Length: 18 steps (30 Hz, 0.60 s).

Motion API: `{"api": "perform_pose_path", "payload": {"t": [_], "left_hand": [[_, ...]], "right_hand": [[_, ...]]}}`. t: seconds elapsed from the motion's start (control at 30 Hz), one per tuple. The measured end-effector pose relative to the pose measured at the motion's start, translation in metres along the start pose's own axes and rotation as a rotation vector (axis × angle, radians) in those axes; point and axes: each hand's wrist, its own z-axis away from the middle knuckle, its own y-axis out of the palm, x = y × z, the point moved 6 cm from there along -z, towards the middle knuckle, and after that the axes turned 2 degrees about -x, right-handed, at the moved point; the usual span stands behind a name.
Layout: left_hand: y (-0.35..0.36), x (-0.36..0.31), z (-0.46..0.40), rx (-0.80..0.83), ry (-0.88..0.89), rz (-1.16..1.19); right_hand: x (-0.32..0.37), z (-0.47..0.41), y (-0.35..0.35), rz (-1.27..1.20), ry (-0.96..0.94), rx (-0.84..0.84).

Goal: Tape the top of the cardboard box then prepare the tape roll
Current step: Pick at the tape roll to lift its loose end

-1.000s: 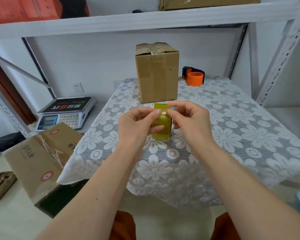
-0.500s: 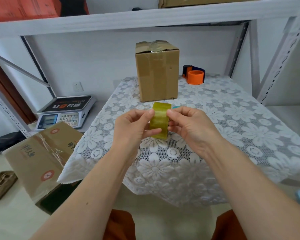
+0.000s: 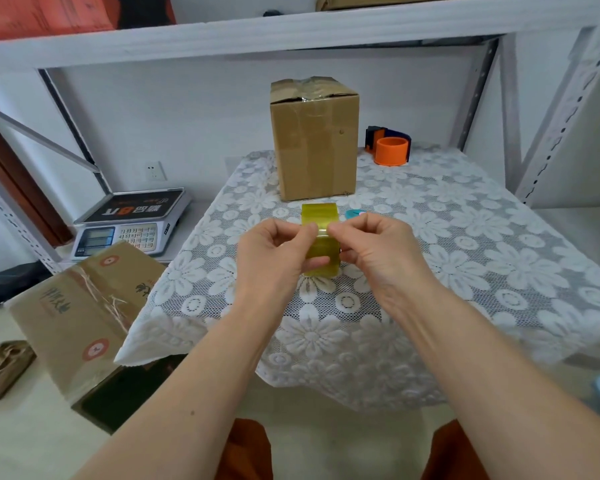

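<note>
A yellowish tape roll [image 3: 321, 233] stands on edge between my two hands, held just above the lace tablecloth [image 3: 430, 258]. My left hand [image 3: 274, 252] grips its left side, thumb on the outer face. From the right, my right hand [image 3: 374, 244] pinches the tape surface with thumb and forefinger. The cardboard box [image 3: 314, 140] stands upright farther back on the table, its top covered with shiny tape that runs down the front.
An orange and dark blue tape dispenser [image 3: 390, 147] sits right of the box. A small teal object [image 3: 355, 213] lies behind my right hand. A weighing scale [image 3: 132, 220] and a printed carton [image 3: 84, 317] are at the left, under a metal shelf [image 3: 291, 29].
Both hands have shifted slightly on the roll, with the fingertips now meeting on its upper face. The roll has stayed in about the same place above the table.
</note>
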Motion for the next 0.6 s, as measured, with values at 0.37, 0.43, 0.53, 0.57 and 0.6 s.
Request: {"api": "perform_pose_path", "payload": {"t": [0.37, 0.43, 0.53, 0.57, 0.6], "left_hand": [[0.002, -0.001, 0.002, -0.046, 0.053, -0.061], [0.003, -0.002, 0.003, -0.050, 0.061, -0.063], [0.001, 0.000, 0.001, -0.071, 0.011, 0.012], [0.000, 0.001, 0.000, -0.076, -0.011, 0.055], [-0.001, 0.001, -0.001, -0.075, -0.025, 0.091]], "right_hand": [[0.008, 0.004, 0.002, 0.183, -0.111, -0.070], [0.010, 0.005, 0.002, 0.219, -0.139, -0.084], [0.010, 0.005, -0.003, 0.211, -0.150, -0.134], [0.010, 0.005, -0.005, 0.173, -0.130, -0.148], [0.009, 0.004, -0.007, 0.127, -0.102, -0.148]]}}
